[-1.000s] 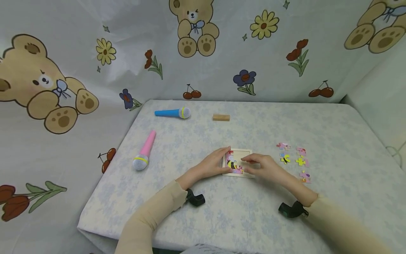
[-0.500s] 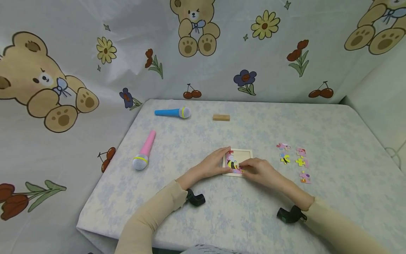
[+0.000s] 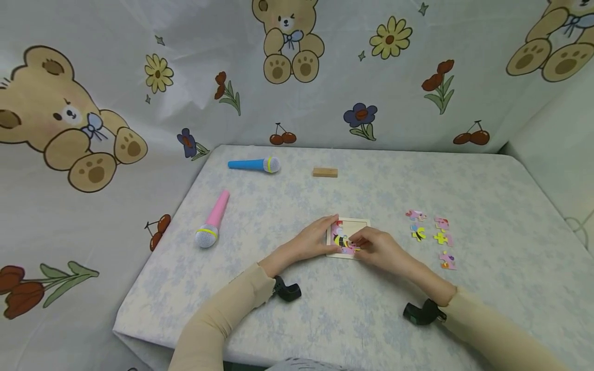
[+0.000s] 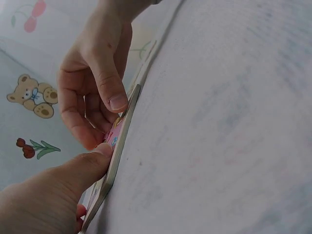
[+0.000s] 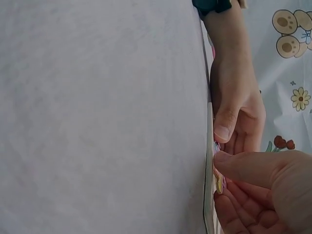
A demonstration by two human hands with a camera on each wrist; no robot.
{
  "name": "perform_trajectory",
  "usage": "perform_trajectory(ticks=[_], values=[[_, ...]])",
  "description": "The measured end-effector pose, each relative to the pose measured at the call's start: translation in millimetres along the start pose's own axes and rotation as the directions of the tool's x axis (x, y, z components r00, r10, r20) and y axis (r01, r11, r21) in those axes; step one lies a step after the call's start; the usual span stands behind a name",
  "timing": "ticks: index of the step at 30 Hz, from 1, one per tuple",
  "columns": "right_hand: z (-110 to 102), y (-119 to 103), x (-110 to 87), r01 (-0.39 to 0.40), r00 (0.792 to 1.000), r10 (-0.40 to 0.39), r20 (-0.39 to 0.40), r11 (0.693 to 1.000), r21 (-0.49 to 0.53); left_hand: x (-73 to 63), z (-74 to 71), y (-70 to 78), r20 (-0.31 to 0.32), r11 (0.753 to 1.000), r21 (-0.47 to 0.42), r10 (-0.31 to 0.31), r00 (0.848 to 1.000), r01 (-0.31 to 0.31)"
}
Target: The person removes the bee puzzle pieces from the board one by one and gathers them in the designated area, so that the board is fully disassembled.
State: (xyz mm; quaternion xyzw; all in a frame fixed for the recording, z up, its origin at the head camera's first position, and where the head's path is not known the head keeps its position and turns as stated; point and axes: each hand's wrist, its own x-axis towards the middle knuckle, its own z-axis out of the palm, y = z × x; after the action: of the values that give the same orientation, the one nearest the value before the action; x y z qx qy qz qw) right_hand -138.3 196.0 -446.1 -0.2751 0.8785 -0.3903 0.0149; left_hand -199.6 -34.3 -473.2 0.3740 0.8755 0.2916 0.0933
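A small jigsaw tray [image 3: 355,225] with a pale wooden rim lies in front of me, its left and lower part filled with a bee picture on pink. My left hand [image 3: 308,240] grips its left side, the thumb along the near edge and the fingers at the far corner. Over the tray's lower right, my right hand [image 3: 382,247] pinches a pink and yellow puzzle piece [image 5: 219,184] between thumb and fingers. In the right wrist view that piece stands tilted at the tray's surface; in the head view the fingers mostly hide it.
Several loose puzzle pieces [image 3: 443,237] lie to the right of the tray. Back left is a blue toy microphone [image 3: 252,165], and a pink one [image 3: 213,219] lies nearer on the left. A small wooden block [image 3: 325,172] rests behind the tray.
My right hand has moved slightly left and down onto the tray, its fingers coming in close to the bee picture. The left hand keeps its grip and the loose pieces stay put.
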Motion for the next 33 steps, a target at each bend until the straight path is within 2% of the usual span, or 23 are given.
perform_trajectory(ticks=[6,10,17,20,24,28,33], values=[[3,2,2.2,0.065,0.997,-0.067,-0.030,0.995,-0.069,0.3,0.6,-0.4,0.013,1.000,-0.004,-0.012,1.000,0.012],[2,1,3.5,0.098,0.995,-0.101,-0.023,0.990,-0.102,1.0,0.8,0.1,0.010,1.000,-0.001,-0.005,1.000,0.005],[-3,-1,6.3,0.208,0.977,-0.212,0.007,0.951,-0.230,1.6,-1.9,2.2,0.004,1.000,0.011,0.005,1.000,-0.005],[-12,0,4.4,0.201,0.979,-0.205,0.001,0.958,-0.205,1.7,-2.8,3.6,0.007,1.000,0.019,-0.001,1.000,0.000],[-34,3,-5.9,0.175,0.982,-0.185,-0.048,0.970,-0.172,1.3,-2.7,4.6,0.016,0.999,0.030,-0.012,1.000,0.012],[-60,11,-27.8,0.133,0.978,-0.165,-0.128,0.965,-0.226,0.6,-2.1,4.5,0.014,1.000,0.028,-0.014,1.000,0.014],[-80,23,-61.2,0.069,0.977,-0.124,-0.176,0.955,-0.289,-0.3,-0.7,1.7,0.018,0.999,0.041,-0.018,1.000,0.018]])
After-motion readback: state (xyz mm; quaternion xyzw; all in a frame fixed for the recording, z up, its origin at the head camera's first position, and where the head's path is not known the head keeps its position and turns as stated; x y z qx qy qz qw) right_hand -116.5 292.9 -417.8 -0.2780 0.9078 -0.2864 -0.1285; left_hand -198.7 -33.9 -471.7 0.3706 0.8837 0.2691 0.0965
